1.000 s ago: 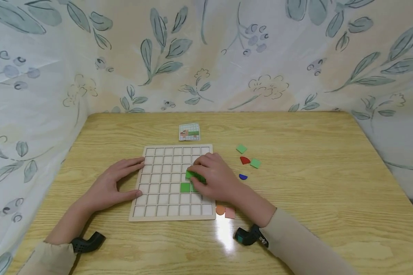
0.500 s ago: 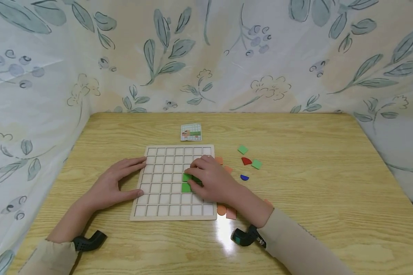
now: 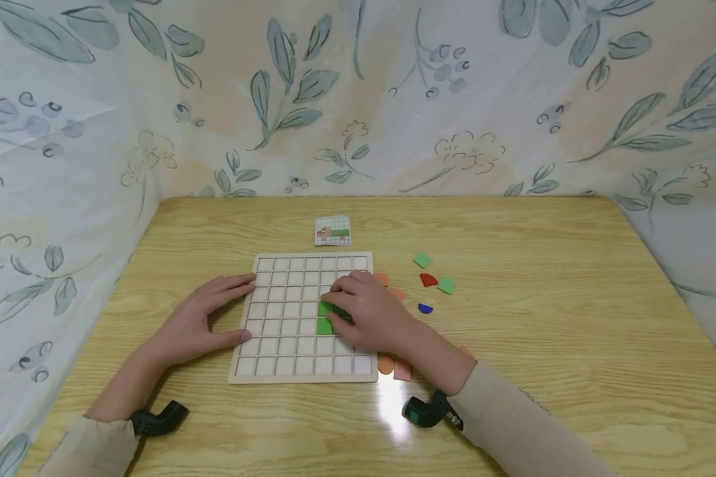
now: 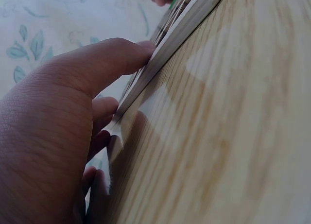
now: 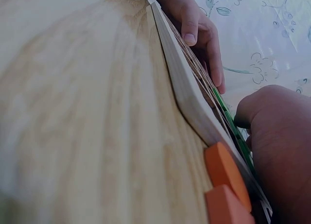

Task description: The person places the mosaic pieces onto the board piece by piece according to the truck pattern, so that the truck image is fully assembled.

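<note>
A wooden grid board (image 3: 280,311) lies flat on the table. My left hand (image 3: 199,324) rests on its left edge with straight fingers; the thumb (image 4: 97,63) touches the board's rim (image 4: 180,25). My right hand (image 3: 370,315) lies over the board's right side. Its curled thumb and fingertips pinch a green tile (image 3: 324,308) in a cell. A second green tile (image 3: 324,326) sits in the cell just below. In the right wrist view, green tiles (image 5: 228,119) show along the board's top beside my bent thumb (image 5: 252,112).
A small pattern card (image 3: 333,230) lies behind the board. Loose pieces lie to its right: two green squares (image 3: 421,260), a red piece (image 3: 428,280), a blue piece (image 3: 425,308) and orange ones (image 3: 382,279). An orange and a pink piece (image 3: 394,366) touch the board's front right corner.
My right hand shifted slightly left and brought the tilted green tile down flat into a cell. Orange pieces right of the board came into sight. The left hand stayed put.
</note>
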A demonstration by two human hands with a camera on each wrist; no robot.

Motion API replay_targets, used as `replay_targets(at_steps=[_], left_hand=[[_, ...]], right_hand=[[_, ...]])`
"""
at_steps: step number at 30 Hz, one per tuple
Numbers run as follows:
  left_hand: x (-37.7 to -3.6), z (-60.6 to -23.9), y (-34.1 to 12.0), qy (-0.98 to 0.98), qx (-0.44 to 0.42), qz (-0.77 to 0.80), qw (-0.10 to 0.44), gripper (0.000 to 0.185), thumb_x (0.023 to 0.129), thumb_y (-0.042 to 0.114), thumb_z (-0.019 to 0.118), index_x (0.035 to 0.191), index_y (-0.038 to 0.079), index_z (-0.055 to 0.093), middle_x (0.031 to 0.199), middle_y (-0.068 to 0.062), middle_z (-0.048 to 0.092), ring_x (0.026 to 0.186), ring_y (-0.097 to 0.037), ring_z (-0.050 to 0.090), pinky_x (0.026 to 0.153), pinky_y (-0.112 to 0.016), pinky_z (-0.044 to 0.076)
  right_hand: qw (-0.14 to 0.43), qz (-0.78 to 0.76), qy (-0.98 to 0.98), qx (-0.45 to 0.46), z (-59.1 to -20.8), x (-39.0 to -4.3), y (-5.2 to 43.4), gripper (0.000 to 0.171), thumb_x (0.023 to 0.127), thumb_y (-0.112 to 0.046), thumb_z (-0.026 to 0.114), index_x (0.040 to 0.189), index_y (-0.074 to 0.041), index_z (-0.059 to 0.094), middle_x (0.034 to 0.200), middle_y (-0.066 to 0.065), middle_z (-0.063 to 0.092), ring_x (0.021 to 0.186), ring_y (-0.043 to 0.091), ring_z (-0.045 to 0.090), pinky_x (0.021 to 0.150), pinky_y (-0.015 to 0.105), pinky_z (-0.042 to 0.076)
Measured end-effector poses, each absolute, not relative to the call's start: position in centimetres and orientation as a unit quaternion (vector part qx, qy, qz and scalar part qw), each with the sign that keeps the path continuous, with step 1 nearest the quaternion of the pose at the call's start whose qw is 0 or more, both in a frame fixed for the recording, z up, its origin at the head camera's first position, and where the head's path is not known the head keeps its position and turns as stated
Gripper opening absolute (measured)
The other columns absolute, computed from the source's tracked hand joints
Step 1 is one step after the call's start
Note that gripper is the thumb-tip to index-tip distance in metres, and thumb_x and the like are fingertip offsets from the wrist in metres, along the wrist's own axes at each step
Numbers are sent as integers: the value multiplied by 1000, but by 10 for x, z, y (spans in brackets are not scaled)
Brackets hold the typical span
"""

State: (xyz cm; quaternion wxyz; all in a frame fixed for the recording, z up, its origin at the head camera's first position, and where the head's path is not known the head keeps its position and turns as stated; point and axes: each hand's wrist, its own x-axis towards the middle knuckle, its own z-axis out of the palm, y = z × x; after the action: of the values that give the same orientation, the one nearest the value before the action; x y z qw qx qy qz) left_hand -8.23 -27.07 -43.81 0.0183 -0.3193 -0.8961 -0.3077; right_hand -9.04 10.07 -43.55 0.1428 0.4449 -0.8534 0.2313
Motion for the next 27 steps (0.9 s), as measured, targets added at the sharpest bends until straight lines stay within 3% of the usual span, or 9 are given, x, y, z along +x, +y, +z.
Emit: replay_targets(at_steps=[27], left_hand=[[-83, -441, -272, -899, -311, -309, 13, 84, 86, 32, 96, 161, 19, 58, 169, 2, 48, 154, -30, 42, 121, -12, 17]], right_hand=[[183, 205, -870, 410, -432, -78, 124, 26, 100, -21, 76, 121, -6, 81, 115, 7, 72, 103, 27, 62, 93, 44, 54]])
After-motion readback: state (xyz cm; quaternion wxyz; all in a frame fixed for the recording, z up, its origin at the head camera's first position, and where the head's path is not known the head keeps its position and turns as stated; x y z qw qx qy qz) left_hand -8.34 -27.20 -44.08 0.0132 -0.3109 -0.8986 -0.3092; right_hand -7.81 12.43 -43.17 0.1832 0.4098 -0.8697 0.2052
